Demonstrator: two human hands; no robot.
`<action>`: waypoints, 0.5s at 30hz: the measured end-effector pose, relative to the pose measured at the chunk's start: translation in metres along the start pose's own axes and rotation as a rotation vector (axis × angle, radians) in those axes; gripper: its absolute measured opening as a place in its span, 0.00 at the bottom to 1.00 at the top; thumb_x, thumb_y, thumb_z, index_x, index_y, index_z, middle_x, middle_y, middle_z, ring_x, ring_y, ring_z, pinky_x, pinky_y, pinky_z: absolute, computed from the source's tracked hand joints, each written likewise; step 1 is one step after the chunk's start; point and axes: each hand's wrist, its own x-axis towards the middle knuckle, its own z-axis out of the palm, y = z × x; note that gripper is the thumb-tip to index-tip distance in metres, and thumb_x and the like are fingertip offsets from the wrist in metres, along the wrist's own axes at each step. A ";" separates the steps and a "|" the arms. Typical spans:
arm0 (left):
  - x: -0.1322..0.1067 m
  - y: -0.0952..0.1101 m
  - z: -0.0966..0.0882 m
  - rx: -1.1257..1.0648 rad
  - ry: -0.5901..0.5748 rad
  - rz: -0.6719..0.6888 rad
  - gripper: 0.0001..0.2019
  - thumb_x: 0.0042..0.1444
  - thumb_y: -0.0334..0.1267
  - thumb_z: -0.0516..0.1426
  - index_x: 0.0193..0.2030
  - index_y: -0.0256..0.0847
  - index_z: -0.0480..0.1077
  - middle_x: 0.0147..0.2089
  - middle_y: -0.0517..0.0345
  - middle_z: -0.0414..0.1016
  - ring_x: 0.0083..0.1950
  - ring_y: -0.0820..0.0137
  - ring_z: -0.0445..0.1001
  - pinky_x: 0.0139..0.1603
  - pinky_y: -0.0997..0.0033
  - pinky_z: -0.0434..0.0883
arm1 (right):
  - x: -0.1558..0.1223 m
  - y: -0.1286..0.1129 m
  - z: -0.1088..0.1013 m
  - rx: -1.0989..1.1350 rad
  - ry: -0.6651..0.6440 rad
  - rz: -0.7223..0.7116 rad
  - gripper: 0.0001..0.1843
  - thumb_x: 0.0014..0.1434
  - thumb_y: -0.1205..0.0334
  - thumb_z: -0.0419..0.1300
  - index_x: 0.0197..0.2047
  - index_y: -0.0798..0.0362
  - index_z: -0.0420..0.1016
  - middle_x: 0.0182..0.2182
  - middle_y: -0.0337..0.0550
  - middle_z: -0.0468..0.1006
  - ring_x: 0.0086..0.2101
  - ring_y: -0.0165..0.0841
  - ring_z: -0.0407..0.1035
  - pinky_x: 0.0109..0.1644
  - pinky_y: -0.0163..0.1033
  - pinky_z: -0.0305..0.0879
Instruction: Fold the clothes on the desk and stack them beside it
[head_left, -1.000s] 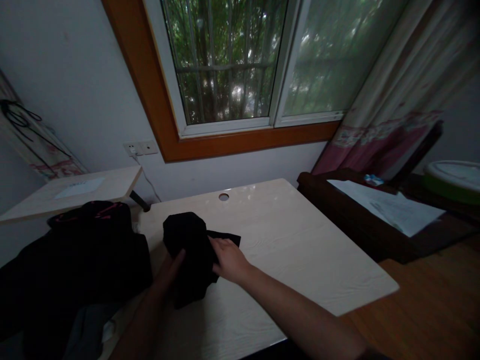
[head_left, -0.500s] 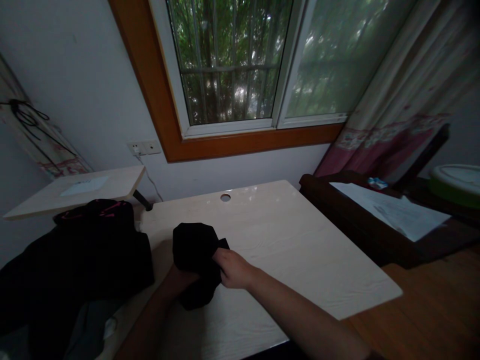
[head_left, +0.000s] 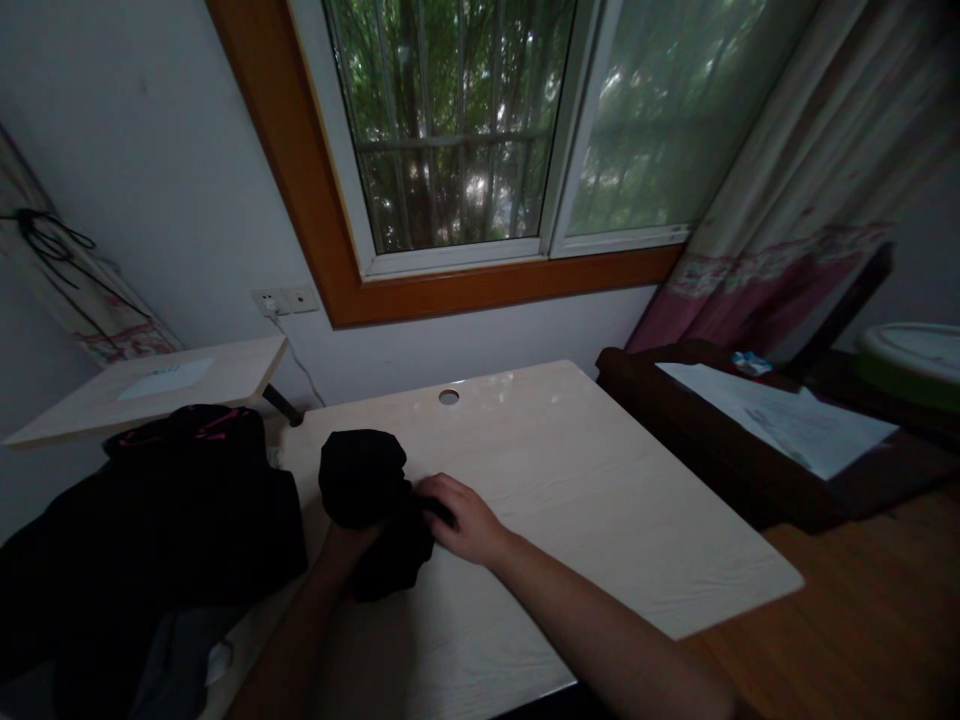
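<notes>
A black cloth bundle [head_left: 364, 480], bunched up with a rounded top and a looser part hanging below, is held between my hands over the left part of the pale wooden table [head_left: 570, 500]. My left hand [head_left: 349, 548] grips it from the left and underneath, its fingers hidden by the fabric. On the right side, my right hand [head_left: 466, 522] is closed, pinching a fold that sticks out between thumb and fingers. What kind of garment or cover the dark cloth is, I cannot make out.
A pile of dark clothes [head_left: 172, 520] lies at the left, beside a raised shelf [head_left: 225, 365] with a paper on it. Near the table's back edge is a round hole [head_left: 448, 397]. Dark furniture bearing a white sheet [head_left: 780, 415] stands to the right.
The black cloth bundle has shifted left and slightly up. My right hand has changed its hold, its fingers now further out on a fold at the right side.
</notes>
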 end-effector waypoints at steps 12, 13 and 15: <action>0.002 -0.013 -0.001 -0.041 0.059 -0.148 0.29 0.39 0.54 0.67 0.48 0.43 0.75 0.56 0.40 0.79 0.61 0.38 0.73 0.62 0.34 0.69 | 0.002 0.005 0.001 0.015 -0.007 0.062 0.20 0.61 0.69 0.57 0.57 0.49 0.71 0.51 0.49 0.76 0.52 0.38 0.71 0.57 0.47 0.69; 0.002 -0.015 -0.001 -0.058 0.063 -0.157 0.29 0.39 0.53 0.67 0.49 0.43 0.75 0.56 0.40 0.78 0.61 0.39 0.73 0.62 0.34 0.68 | 0.003 0.005 0.001 0.019 -0.012 0.061 0.21 0.61 0.69 0.57 0.57 0.49 0.70 0.53 0.49 0.75 0.53 0.38 0.70 0.58 0.47 0.68; 0.002 -0.017 0.000 -0.093 0.068 -0.156 0.28 0.40 0.51 0.68 0.49 0.42 0.74 0.56 0.40 0.79 0.61 0.40 0.73 0.63 0.35 0.68 | 0.003 0.005 0.001 0.028 -0.025 0.058 0.23 0.61 0.69 0.57 0.59 0.49 0.69 0.54 0.49 0.75 0.54 0.38 0.70 0.59 0.47 0.67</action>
